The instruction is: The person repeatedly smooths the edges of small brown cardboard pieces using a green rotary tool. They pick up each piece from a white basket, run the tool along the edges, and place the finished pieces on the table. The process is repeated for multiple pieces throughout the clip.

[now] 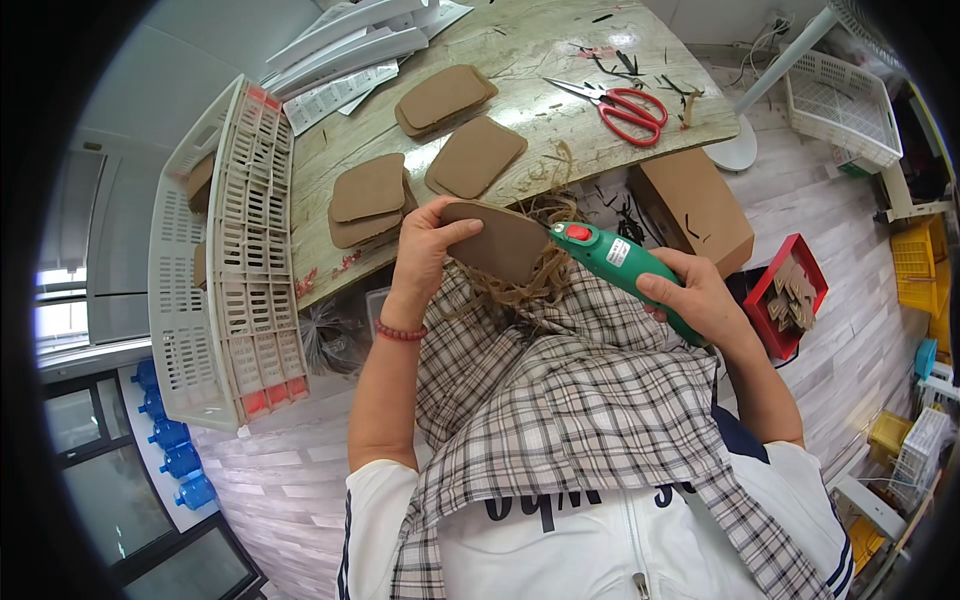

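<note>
Pinching a flat, matte brown panel [503,246] in the head view, the left hand [428,248] holds it near the glossy, streaky worktop [562,128]; the right hand [697,297] wraps a smooth green tool [606,258], tip beside the panel, above curled tan strips [545,284].

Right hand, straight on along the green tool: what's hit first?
Probably the brown panel in the left hand: the green tool in the right hand leads, its tip near the panel's edge; actual contact unclear.
</note>
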The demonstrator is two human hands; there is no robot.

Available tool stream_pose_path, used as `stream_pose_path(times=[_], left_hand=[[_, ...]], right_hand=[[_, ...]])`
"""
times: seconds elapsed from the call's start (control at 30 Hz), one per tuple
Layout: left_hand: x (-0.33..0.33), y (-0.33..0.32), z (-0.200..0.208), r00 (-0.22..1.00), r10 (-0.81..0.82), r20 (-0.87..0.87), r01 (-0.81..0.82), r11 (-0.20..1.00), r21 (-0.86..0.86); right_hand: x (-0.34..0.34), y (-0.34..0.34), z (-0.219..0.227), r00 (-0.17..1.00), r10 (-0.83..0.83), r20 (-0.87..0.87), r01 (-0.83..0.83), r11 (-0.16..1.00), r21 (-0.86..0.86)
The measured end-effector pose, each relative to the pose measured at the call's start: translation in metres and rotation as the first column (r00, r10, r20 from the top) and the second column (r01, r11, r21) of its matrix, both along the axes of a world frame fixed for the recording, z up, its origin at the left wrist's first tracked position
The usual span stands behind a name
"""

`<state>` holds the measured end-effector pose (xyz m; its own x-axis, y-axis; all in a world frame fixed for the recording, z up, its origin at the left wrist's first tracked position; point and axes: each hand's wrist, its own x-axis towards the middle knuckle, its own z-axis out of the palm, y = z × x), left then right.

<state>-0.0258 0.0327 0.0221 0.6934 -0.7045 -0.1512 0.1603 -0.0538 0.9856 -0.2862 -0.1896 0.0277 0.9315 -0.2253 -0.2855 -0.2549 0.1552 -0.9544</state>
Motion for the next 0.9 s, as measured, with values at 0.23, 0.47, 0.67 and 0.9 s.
stream_pose_path(times=[0.23, 0.47, 0.67, 0.9], left_hand=[[-0.002, -0.003, 0.004, 0.995, -0.101, -0.019, 0.102, 0.988, 0.116], [-0.011, -0.012, 0.006, 0.977, -0.206, -0.064, 0.215, 0.952, 0.218], [-0.011, -0.014, 0.009, 0.942, -0.313, -0.117, 0.333, 0.909, 0.249], [0.033, 0.021, 0.044, 0.978, -0.023, 0.208, -0.009, 0.989, 0.15]], right_hand=[[0.002, 0.003, 0.0, 1.0, 0.02, -0.016, -0.021, 0.996, -0.089], [0.008, 0.007, 0.003, 0.999, 0.034, -0.036, -0.038, 0.993, -0.113], [0.023, 0.011, 0.004, 0.997, 0.075, 0.017, -0.073, 0.993, -0.097], [0.035, 0.016, 0.006, 0.997, -0.017, 0.081, 0.017, 1.0, -0.006]])
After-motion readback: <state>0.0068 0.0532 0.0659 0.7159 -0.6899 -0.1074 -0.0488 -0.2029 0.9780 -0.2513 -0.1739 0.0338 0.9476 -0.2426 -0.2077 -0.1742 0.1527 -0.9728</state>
